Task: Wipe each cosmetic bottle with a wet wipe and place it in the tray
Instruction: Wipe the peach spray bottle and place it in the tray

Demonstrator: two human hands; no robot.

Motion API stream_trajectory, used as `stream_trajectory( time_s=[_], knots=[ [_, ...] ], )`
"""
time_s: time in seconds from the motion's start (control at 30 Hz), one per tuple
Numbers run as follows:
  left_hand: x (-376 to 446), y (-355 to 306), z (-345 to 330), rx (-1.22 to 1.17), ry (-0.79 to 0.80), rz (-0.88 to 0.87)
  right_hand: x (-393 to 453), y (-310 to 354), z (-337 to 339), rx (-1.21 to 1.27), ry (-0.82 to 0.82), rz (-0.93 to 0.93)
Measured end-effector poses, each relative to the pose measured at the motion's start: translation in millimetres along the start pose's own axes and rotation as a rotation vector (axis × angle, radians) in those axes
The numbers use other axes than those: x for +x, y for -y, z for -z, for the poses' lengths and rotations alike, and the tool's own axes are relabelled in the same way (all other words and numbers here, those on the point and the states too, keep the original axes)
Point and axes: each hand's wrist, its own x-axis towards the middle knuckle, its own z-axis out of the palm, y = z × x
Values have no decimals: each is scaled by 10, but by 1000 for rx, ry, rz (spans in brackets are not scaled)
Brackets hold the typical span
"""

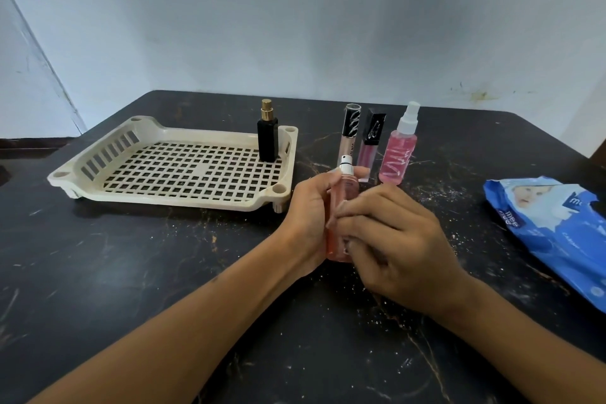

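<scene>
Fingers of the left hand (310,216) grip a pink spray bottle (341,223) (upright); the right hand (393,239) pinches a wipe (339,211) against it beside the tray (78,170).

Soft, even light, fairly dim, with a cool bluish cast on the wall (295,10). Shadows are faint: a weak one lies under the tray (170,203). The dark worktop (131,305) carries a dull sheen. Wide-angle bending curves its far edge. Both hands look slightly blurred, perhaps from motion.
</scene>
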Motion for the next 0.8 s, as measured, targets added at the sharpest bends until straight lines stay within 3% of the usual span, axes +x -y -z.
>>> stream_trajectory(
  time_s=[0.17, 0.3, 0.43, 0.6, 0.73, 0.8],
  knots=[
    [14, -4, 1, -52, -44, -13, -18, -46, -7, 2, -32, -197],
    [32, -4, 19, -45, -116, -3, -23, -4, -10, 102, -51, -161],
    [26, -8, 4, -37, -121, -17, -22, -29, -12, 111, -66, -250],
    [41, 1, 26, -24, -188, -30, -44, 40, -7, 150, -47, -134],
    [11, -13, -16, -13, -131, -34, -48, -27, -18, 105, -60, -273],
    [0, -14, -21, -1, -128, -23, -47, 14, -2, 118, -18, -228]
  ],
)
